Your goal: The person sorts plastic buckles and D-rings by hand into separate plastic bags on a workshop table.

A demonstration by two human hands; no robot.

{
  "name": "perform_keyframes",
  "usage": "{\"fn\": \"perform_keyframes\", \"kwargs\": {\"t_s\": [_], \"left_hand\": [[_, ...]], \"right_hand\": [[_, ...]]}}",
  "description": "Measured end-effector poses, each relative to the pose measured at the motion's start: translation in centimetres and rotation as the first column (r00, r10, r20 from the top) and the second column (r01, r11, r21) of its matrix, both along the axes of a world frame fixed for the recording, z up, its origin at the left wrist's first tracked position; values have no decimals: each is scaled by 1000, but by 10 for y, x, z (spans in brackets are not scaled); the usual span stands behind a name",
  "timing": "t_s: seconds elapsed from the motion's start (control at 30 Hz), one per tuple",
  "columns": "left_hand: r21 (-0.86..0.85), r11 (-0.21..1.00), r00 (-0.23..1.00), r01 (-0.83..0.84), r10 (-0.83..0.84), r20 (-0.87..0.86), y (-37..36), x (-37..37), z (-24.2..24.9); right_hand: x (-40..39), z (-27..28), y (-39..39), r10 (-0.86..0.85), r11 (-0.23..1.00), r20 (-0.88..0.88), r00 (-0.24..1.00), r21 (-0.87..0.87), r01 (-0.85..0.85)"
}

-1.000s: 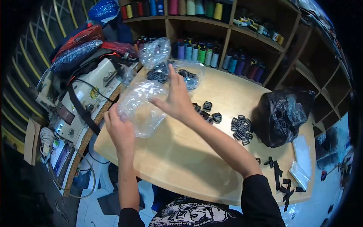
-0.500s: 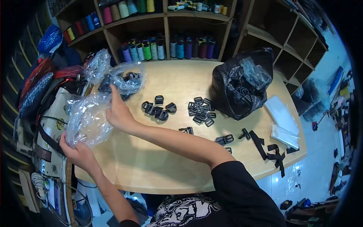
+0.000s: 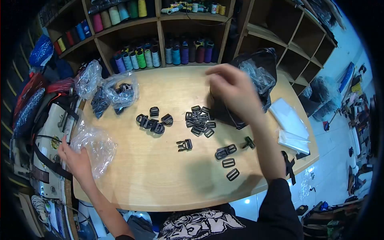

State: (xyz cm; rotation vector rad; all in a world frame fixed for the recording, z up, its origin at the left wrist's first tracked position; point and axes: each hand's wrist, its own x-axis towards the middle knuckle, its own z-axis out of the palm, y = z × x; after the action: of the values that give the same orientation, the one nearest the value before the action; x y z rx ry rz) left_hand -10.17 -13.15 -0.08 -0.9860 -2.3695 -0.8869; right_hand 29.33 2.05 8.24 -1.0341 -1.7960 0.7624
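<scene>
My left hand (image 3: pixel 78 162) is at the table's left edge, its thumb and fingers on the side of a crumpled clear plastic bag (image 3: pixel 98 150). My right hand (image 3: pixel 236 94) is blurred by motion over the front of a black plastic bag (image 3: pixel 270 66) and partly hides it. Whether it holds anything does not show. In front of that bag lies a pile of black strap sliders (image 3: pixel 199 121). Left of the pile is a cluster of black buckle parts (image 3: pixel 152 125). One side-release buckle part (image 3: pixel 185 145) lies alone nearer me.
Clear bags with black parts (image 3: pixel 120 94) lie at the back left, beside a sewing machine (image 3: pixel 54 144). Flat clear plastic bags (image 3: pixel 292 124) and black webbing (image 3: pixel 289 164) are at the right. Loose sliders (image 3: pixel 228 163) lie near the front. Shelves with thread cones (image 3: pixel 140 58) stand behind.
My right hand has left the clear plastic bag and swung right to the black bag. My left hand stays at the clear bag, which now sits lower and flatter. The view has shifted slightly.
</scene>
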Motion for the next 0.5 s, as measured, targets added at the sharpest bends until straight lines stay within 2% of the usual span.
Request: {"fn": "perform_keyframes", "kwargs": {"t_s": [0.03, 0.1, 0.13, 0.17, 0.2, 0.23, 0.27, 0.3, 0.33, 0.4, 0.47, 0.5], "left_hand": [[-7, 1000, 1000, -5, 5, -2, 1, 1, 2], [-42, 985, 986, 165, -164, 31, -3, 15, 9], [-51, 986, 987, 159, -158, 30, -8, 26, 19], [-105, 977, 980, 184, -190, -56, -13, 42, 34], [-161, 965, 964, 205, -228, -137, -17, 58, 47], [-168, 964, 964, 208, -231, -133, -18, 71, 56], [-122, 898, 887, 423, -438, -148, -18, 85, 63], [-79, 782, 765, 618, -622, -170, -16, 97, 65], [-86, 778, 762, 623, -628, -158, -11, 108, 61], [-59, 424, 428, 904, -894, 131, 7, 131, 40], [-76, 300, 310, 951, -926, 217, 26, 153, 8], [-71, 283, 292, 956, -929, 226, 32, 163, -7]], "right_hand": [[27, 0, 9, -68, 997, 52, 996, 43, 66], [80, -14, 27, -235, 965, 224, 946, 170, 199], [99, -21, 30, -308, 948, 291, 906, 171, 267], [118, -28, 36, -335, 941, 425, 841, 101, 324], [126, -36, 37, -335, 941, 425, 841, 96, 326], [133, -44, 35, -294, 955, 440, 849, 107, 276], [137, -49, 31, -253, 967, 457, 853, 114, 226], [136, -52, 28, -257, 966, 555, 791, 175, 190], [135, -54, 27, -254, 967, 563, 787, 164, 195], [132, -56, 27, -270, 963, 549, 791, 146, 227], [133, -60, 25, -274, 962, 526, 805, 157, 224], [132, -59, 24, -284, 959, 504, 815, 149, 242]]}}
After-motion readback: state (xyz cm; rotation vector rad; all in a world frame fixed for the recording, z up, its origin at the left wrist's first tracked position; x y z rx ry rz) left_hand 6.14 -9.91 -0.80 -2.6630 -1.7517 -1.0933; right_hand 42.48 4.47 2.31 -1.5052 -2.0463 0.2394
